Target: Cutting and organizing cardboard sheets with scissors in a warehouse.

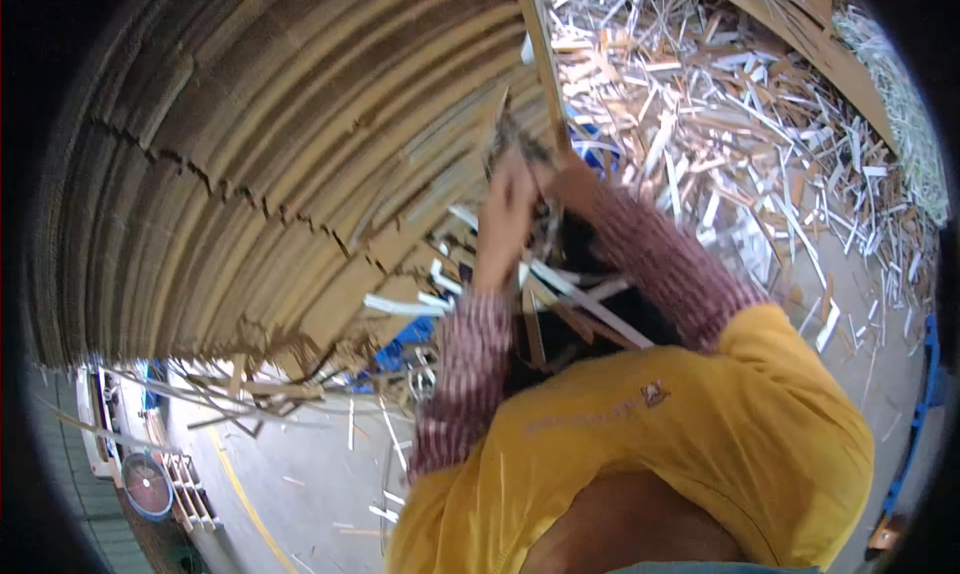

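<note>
My left hand (508, 202) and my right hand (574, 180) are close together at the near right corner of a tall stack of brown cardboard sheets (300, 154). The fingers of my left hand look closed around something dark grey and ragged (515, 142); motion blur hides what it is. My right hand is beside it, its fingers smeared and partly hidden. Loose white and brown strips (580, 299) lie below my wrists, between the stack and my body. An upright cardboard edge (545, 64) stands just beyond my hands.
A large heap of cardboard and paper scraps (690, 114) covers the floor at the right, with a leaning cardboard sheet (830, 54) behind it. A blue pallet edge (915, 424) shows at far right. At lower left stand a round fan (147, 485) and a yellow floor line (245, 499).
</note>
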